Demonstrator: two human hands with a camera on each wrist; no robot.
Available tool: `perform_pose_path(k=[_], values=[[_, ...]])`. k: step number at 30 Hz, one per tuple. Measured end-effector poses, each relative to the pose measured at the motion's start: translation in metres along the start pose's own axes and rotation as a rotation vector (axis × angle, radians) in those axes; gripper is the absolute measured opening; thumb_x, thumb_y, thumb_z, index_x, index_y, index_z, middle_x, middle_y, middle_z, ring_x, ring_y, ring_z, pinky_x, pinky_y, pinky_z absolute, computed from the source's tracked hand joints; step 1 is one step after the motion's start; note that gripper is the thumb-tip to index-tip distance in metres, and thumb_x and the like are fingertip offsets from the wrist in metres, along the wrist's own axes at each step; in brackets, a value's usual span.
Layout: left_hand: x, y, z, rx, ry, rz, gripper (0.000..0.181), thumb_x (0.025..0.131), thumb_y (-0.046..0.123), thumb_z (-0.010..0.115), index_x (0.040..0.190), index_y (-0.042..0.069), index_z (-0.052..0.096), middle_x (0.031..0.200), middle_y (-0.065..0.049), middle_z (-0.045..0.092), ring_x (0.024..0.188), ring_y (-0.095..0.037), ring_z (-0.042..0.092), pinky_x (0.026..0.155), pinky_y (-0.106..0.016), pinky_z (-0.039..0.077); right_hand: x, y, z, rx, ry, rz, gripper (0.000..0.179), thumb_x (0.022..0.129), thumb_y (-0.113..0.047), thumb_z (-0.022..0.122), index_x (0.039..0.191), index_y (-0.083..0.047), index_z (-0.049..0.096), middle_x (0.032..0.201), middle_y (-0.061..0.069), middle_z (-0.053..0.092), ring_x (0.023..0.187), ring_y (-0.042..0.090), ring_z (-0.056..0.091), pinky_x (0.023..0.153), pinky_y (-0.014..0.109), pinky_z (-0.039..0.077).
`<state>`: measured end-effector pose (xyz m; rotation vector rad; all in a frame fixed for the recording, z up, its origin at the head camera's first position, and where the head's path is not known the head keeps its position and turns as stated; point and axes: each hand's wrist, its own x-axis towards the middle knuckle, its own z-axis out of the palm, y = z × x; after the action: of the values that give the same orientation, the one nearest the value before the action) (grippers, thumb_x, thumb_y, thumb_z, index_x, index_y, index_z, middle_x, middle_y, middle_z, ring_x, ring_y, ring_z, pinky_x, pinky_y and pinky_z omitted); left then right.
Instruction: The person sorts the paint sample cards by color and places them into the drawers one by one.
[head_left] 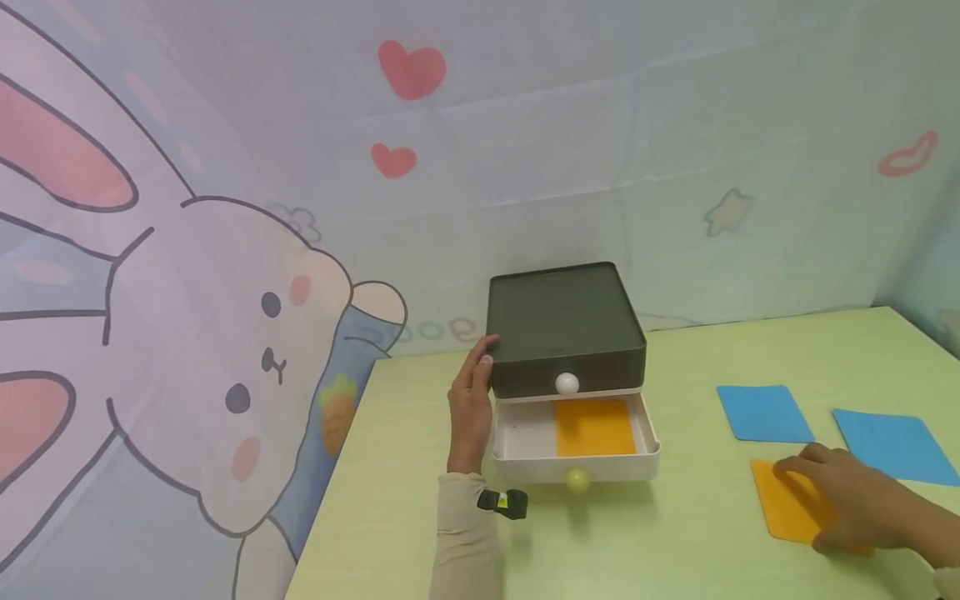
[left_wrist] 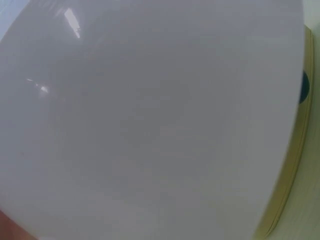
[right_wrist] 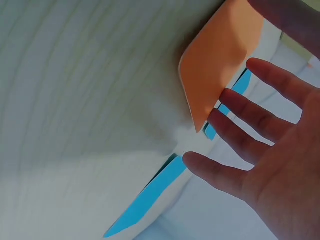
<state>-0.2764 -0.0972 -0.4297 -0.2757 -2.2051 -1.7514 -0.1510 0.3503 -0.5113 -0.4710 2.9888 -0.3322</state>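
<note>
A beige sleeve (head_left: 465,537) is running forward to the left hand (head_left: 472,408), whose relaxed fingers are resting against a dark-topped box (head_left: 562,317). The right hand (head_left: 862,496), splayed and ungripping, is partly covering a flat orange card (head_left: 782,504) on the wood-grained table (head_left: 705,533). Two round-cornered blue cards (head_left: 765,414) are lying beyond; an open white drawer (head_left: 525,429) is holding another orange piece (head_left: 595,427).

On my head feed, just faint lettering (head_left: 427,332) on the backdrop (head_left: 525,183): "oo" legible, possibly "good"; can't confirm the rest.
</note>
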Motion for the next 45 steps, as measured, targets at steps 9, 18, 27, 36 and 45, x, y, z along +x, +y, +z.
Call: perform_pose_path(k=[9,18,27,36,45], values=[[-0.001,-0.003,0.000,0.001,-0.007,0.011,0.036,0.107,0.041,0.040,0.137,0.036,0.060,0.154,0.005,0.051,0.143,-0.024,0.048,0.114,-0.050,0.043,-0.003,-0.001,-0.003,-0.045,-0.032,0.034,0.084,0.057,-0.052,0.091,0.126,-0.011,0.064,0.108,0.006,0.059,0.088,0.018,0.051,0.072,0.041,0.054],[0.000,0.000,0.000,0.006,0.000,0.021,0.036,0.107,0.041,0.041,0.137,0.036,0.060,0.154,0.004,0.051,0.143,-0.025,0.048,0.114,-0.051,0.043,-0.001,-0.005,-0.013,-0.045,-0.015,0.035,0.083,0.059,-0.054,0.090,0.125,-0.011,0.064,0.110,0.006,0.062,0.089,0.018,0.055,0.074,0.044,0.056],[0.000,0.002,0.000,-0.008,0.006,0.010,0.035,0.107,0.041,0.042,0.136,0.037,0.061,0.153,0.005,0.052,0.142,-0.024,0.049,0.114,-0.050,0.043,-0.001,-0.019,-0.024,-0.101,0.034,-0.007,0.082,0.060,-0.059,0.087,0.125,-0.016,0.064,0.110,0.001,0.063,0.089,0.013,0.056,0.075,0.040,0.056],[0.001,0.000,-0.001,-0.003,0.005,0.008,0.035,0.107,0.041,0.042,0.136,0.037,0.060,0.153,0.005,0.051,0.143,-0.023,0.049,0.114,-0.049,0.043,-0.004,-0.045,-0.045,-0.116,0.100,-0.043,0.087,0.060,-0.062,0.087,0.128,-0.013,0.063,0.112,0.001,0.063,0.089,0.012,0.057,0.074,0.038,0.056],[0.001,0.000,0.000,-0.008,0.007,0.006,0.035,0.107,0.042,0.042,0.136,0.037,0.060,0.153,0.006,0.051,0.143,-0.023,0.048,0.115,-0.049,0.043,-0.001,-0.067,-0.063,-0.135,0.172,-0.102,0.084,0.060,-0.057,0.089,0.128,-0.015,0.062,0.113,0.000,0.063,0.089,0.011,0.056,0.070,0.035,0.054]])
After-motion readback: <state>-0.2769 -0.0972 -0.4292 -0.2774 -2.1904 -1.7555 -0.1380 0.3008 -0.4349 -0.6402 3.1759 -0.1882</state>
